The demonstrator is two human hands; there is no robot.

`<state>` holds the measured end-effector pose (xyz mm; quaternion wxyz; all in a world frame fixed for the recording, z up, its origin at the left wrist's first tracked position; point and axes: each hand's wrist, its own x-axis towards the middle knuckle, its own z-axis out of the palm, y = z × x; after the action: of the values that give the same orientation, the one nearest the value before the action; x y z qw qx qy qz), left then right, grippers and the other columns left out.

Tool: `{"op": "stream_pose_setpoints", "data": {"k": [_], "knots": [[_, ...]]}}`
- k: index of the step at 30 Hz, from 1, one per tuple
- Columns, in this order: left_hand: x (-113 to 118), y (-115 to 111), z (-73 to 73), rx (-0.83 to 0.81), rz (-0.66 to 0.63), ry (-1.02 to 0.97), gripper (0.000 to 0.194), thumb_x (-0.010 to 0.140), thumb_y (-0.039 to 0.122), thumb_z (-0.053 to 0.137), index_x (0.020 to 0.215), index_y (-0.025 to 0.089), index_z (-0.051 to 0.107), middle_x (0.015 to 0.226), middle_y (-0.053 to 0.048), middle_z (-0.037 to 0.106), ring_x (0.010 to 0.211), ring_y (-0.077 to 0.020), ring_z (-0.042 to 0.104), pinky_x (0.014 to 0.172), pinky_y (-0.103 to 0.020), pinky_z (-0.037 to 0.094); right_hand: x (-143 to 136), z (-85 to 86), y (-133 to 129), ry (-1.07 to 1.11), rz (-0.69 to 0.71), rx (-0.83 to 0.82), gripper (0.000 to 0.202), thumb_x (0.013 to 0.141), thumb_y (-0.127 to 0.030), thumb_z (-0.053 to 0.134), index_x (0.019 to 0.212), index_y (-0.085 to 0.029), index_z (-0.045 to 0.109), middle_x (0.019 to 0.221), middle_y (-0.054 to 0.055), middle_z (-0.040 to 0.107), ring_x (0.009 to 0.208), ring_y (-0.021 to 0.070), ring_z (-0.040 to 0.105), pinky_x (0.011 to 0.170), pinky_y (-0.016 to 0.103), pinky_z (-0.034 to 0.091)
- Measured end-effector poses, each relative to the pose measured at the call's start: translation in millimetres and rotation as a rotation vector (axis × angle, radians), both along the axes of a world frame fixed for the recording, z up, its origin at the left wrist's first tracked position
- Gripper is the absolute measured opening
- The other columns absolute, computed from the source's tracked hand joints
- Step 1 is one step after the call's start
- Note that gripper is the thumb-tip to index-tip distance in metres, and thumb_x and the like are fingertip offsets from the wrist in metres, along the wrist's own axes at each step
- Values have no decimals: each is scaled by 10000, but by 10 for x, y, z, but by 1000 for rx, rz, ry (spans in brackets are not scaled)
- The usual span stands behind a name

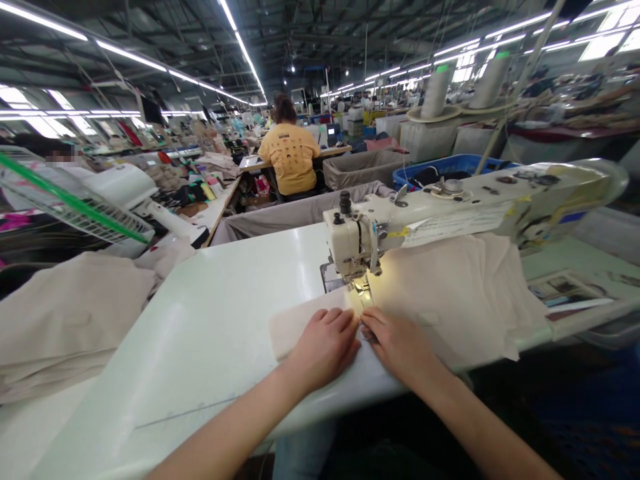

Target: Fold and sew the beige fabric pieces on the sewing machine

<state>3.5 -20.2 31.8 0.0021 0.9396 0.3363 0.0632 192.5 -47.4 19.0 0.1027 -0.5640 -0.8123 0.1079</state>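
A: Where is the cloth (293,327) found, compared with the grip?

B: It is spread flat on the table (240,287), in front of the machine (353,243). One part of it is covered by the left hand (327,343), and its rounded end is seen to the left of the knuckles. The other end is brought close to the foot (361,288), which is lit by a yellow lamp glow.

A: And how is it gripped?

B: By the left hand it is touched from above, with the fingers bent and set near to each other. Whether an edge is also pinched there cannot be told. In the right hand (397,343) the fingers are drawn almost together, just beside the left fingertips. Something small and dark is seen near the thumb, but it cannot be told what it is, or if it is held.

A: How are the arms placed?

B: Both forearms are slanted inward from the lower corners, so that the hands are nearly joined before the foot. The back of the left hand is turned upward. The right index finger is pointed towards the foot. Beside the right hand, a pile (465,293) of similar pieces is laid under the machine's arm.
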Motion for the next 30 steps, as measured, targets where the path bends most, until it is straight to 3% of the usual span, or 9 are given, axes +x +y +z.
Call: {"op": "stream_pose_setpoints", "data": {"k": [4,9,19,30], "knots": [[-7,-4,-34,21,-18,4,291,1004,280,460,1249,160,561,1201,-135,653,1047,-275,619,890,-455,530,-3,-7,-26,-45,8,-21,263,997,-149,486,1200,-181,650,1284,89,669,969,209,707,780,290,513],[-30,57,-93,10,-80,-101,295,1005,276,453,1238,144,577,1245,-146,631,1218,-293,568,1046,-466,506,-7,8,8,-65,5,-25,260,1009,-157,464,1195,-188,644,1267,81,673,949,206,710,746,287,505],[-58,421,-85,-40,-88,-124,287,1031,304,408,1059,155,652,1110,-136,650,1145,-267,611,1009,-425,541,-82,124,256,-105,-37,5,241,1007,-153,434,1118,-207,642,1165,50,707,827,194,715,608,267,439],[-120,854,-65,-74,-92,-155,269,1027,288,415,1069,178,657,1077,-113,641,1031,-230,631,970,-380,532,-106,124,323,-68,-46,0,307,1014,-176,424,1204,-205,664,1236,71,695,889,230,725,695,311,514]]}}
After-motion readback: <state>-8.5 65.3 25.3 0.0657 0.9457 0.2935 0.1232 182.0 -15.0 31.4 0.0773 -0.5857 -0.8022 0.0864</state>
